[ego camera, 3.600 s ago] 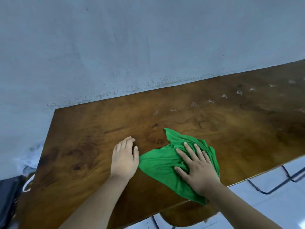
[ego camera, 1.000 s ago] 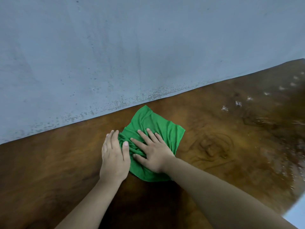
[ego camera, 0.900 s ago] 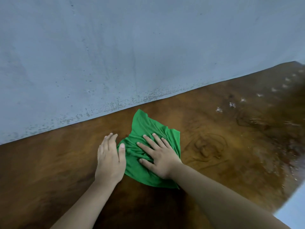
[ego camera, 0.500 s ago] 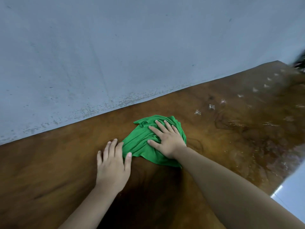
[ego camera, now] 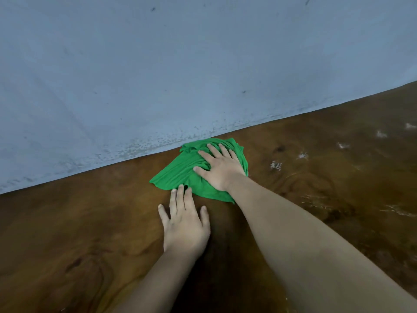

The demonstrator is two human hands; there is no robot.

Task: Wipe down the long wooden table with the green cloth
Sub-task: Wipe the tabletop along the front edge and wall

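Green cloth (ego camera: 178,175) bunched under flat right hand (ego camera: 222,169) at wall edge; left hand (ego camera: 185,224) open on tabletop (ego camera: 79,233). Risk: bunching skips white specks (ego camera: 276,165), centre right.

Glossy wooden table (ego camera: 90,233), soft cloth (ego camera: 178,175)

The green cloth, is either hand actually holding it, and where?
Nothing is gripped. The right hand presses flat on the bunched middle of the green cloth; the left hand lies flat on the table.
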